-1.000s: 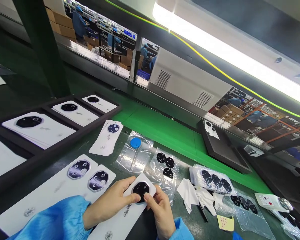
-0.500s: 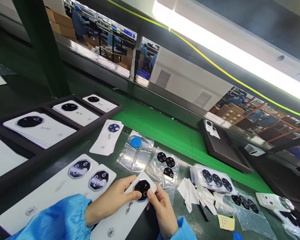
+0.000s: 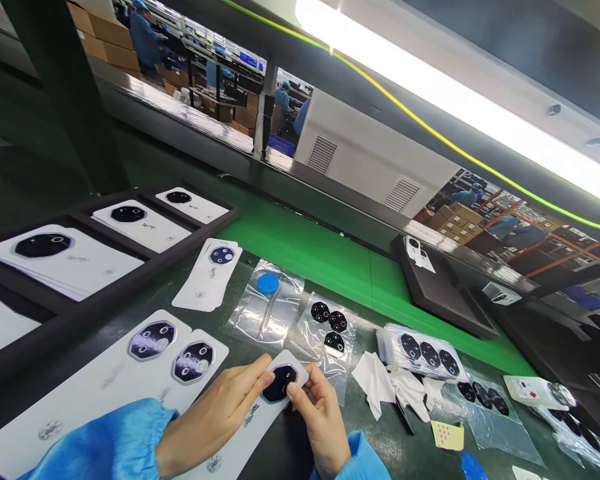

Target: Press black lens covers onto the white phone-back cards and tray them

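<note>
A white phone back cover (image 3: 255, 427) with a black octagonal camera plate (image 3: 279, 385) lies slanted in front of me. My right hand (image 3: 317, 413) pinches its upper right corner, thumb on top beside the camera plate. Over the cover's left edge rests my left hand (image 3: 220, 407), fingers stretched out together and their tips beside the plate. Two more white back covers (image 3: 95, 393) lie to the left, each with a shiny dark camera plate. A small stack of white covers (image 3: 200, 287) sits behind them.
A black divided tray (image 3: 145, 257) holds white covers at left. Clear bags (image 3: 253, 320), black camera plates (image 3: 337, 321), a wrapped stack (image 3: 385, 353), white cloths (image 3: 373, 383) and a yellow note (image 3: 449, 435) lie across the bench. Another black tray (image 3: 445, 293) stands at right.
My left thumb has come off the camera plate, and that hand has turned flatter, fingers together. My right hand still pinches the cover's corner. The view has shifted slightly.
</note>
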Available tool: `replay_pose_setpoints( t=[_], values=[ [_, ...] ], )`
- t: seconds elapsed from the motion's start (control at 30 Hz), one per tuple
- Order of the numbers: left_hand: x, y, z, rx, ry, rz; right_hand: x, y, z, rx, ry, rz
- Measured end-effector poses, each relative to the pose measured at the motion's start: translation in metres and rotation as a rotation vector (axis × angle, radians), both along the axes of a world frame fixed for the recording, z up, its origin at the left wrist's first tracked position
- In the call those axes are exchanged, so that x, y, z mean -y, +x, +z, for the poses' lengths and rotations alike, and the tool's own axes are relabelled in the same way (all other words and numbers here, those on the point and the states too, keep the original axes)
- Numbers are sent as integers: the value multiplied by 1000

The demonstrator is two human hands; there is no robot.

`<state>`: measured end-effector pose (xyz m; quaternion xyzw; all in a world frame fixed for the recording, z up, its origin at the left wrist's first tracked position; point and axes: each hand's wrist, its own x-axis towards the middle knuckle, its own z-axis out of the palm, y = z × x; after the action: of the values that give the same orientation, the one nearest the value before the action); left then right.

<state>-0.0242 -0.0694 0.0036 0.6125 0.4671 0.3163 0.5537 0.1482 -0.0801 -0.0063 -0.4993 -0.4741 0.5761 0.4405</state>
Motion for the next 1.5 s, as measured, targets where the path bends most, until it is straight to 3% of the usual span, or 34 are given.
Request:
replay_pose_setpoints(
  t=[0.2,0.43,0.6,0.83,1.0,1.2,1.5],
  values=[
    [-5,-1,-6,-18,-8,6,-3,0,-2,-10,11,-3],
    [-18,-1,0,31,-94,-211,-10,9,2,-65,-59,29],
    [-15,-2,-7,1,-41,-189,-10,12,0,-53,-83,28],
    [-13,-1,-2,-13,-58,-153,-9,8,2,-58,-88,-4],
    [-14,1,0,239,-322,-171,-5,3,4,-124,-86,-31],
    [-14,4,10,635,-626,-291,-1,-1,3,-254,-98,-51],
    [-15,6,17,678,-753,-240,1,-2,7,-303,-60,-53]
  ],
)
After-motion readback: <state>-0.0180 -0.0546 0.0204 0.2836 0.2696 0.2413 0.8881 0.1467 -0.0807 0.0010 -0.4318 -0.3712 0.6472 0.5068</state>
